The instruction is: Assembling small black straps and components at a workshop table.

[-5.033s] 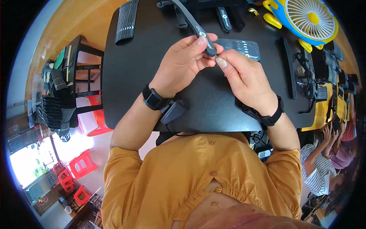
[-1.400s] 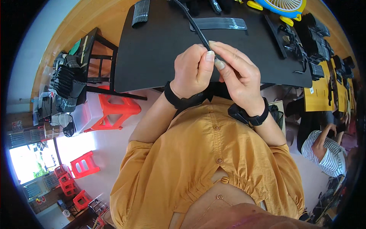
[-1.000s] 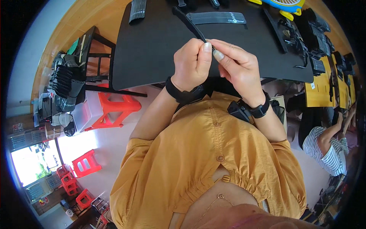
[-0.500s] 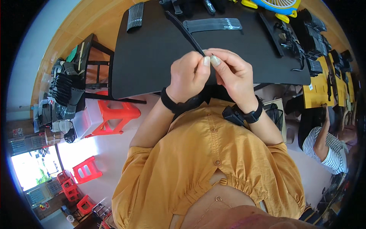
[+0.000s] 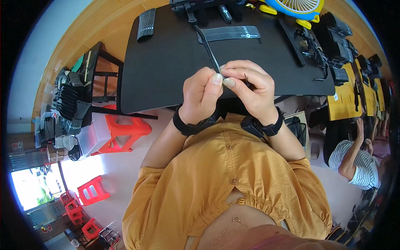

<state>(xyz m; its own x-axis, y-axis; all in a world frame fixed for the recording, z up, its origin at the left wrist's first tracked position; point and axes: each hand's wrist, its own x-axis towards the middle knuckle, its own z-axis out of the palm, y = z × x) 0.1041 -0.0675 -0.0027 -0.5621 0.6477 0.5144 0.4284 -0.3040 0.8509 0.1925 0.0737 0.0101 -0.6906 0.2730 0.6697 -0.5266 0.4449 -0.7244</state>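
Observation:
Above the near edge of the black table (image 5: 166, 66), a narrow black strap (image 5: 210, 51) is pinched between my two hands and slants up and left. My left hand (image 5: 201, 91) closes on it with curled fingers, thumb on top. Touching it at the same spot, my right hand (image 5: 253, 86) grips the strap's lower end between thumb and fingers. A dark bit shows between the right fingers; I cannot make out whether it is part of the strap. Beyond the strap's far tip lies a flat dark grey strip (image 5: 231, 34) with printing.
A bundle of dark strips (image 5: 146, 26) lies at the table's far left. Black straps and parts (image 5: 191, 10), a blue-yellow fan (image 5: 293, 9) and a black bar (image 5: 291, 41) line the far and right sides. Red stools (image 5: 129, 132) stand left; a person in stripes (image 5: 354, 162) sits right.
Both hands have lowered slightly towards me, still pinching the strap. The strap has turned a little and now shows a lighter edge. The whole view has shifted slightly.

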